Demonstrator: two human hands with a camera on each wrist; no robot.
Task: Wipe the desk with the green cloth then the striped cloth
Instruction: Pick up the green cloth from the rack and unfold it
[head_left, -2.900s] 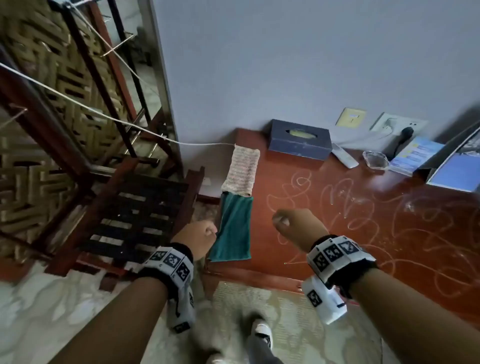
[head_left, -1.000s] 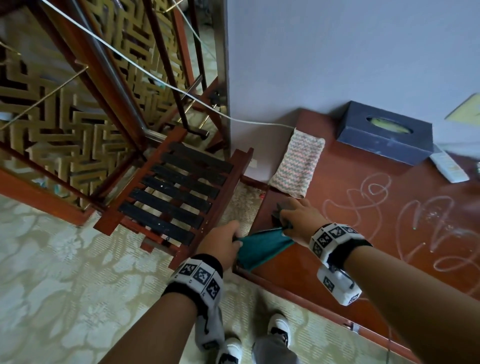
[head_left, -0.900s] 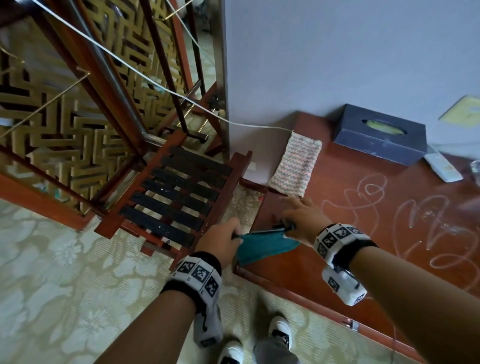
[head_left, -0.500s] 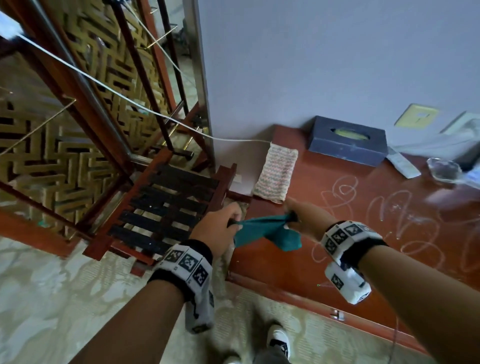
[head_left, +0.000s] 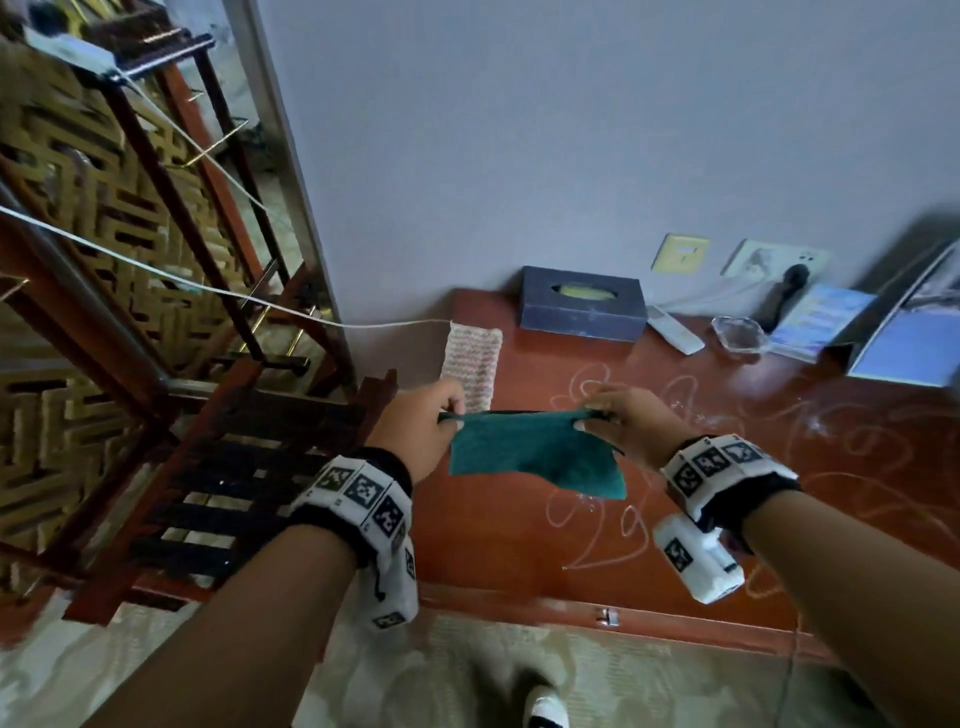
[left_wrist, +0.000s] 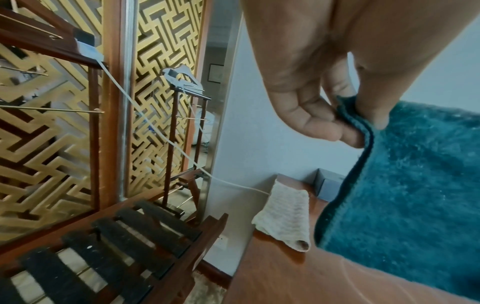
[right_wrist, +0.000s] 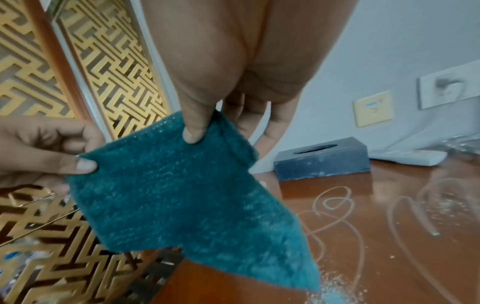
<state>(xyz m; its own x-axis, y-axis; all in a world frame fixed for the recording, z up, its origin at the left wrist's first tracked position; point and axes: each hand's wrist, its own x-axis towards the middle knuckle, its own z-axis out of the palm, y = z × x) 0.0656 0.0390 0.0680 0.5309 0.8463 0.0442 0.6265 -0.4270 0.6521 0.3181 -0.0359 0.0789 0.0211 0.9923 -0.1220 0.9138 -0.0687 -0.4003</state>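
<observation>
The green cloth (head_left: 535, 452) (left_wrist: 415, 195) (right_wrist: 187, 205) hangs stretched in the air above the left part of the red-brown desk (head_left: 519, 535). My left hand (head_left: 423, 426) (left_wrist: 337, 123) pinches its left top corner. My right hand (head_left: 621, 423) (right_wrist: 194, 127) pinches the right top corner between thumb and fingers. The striped cloth (head_left: 471, 361) (left_wrist: 285, 214) lies folded over the desk's far left edge, beyond the hands. White chalk-like scribbles (head_left: 779, 431) (right_wrist: 332, 205) and crumbs cover the desktop.
A dark tissue box (head_left: 582, 309) (right_wrist: 322, 158) stands at the wall. Right of it lie a white remote (head_left: 675, 330), a glass ashtray (head_left: 740, 335) and booklets (head_left: 909, 343). A wooden slatted rack (head_left: 223, 467) (left_wrist: 116, 246) stands left of the desk, with a white cord (head_left: 208, 288) strung across.
Both hands lifted the green cloth off the desk's left edge and pulled it taut between them, moving it up and right over the desktop. The striped cloth stayed put.
</observation>
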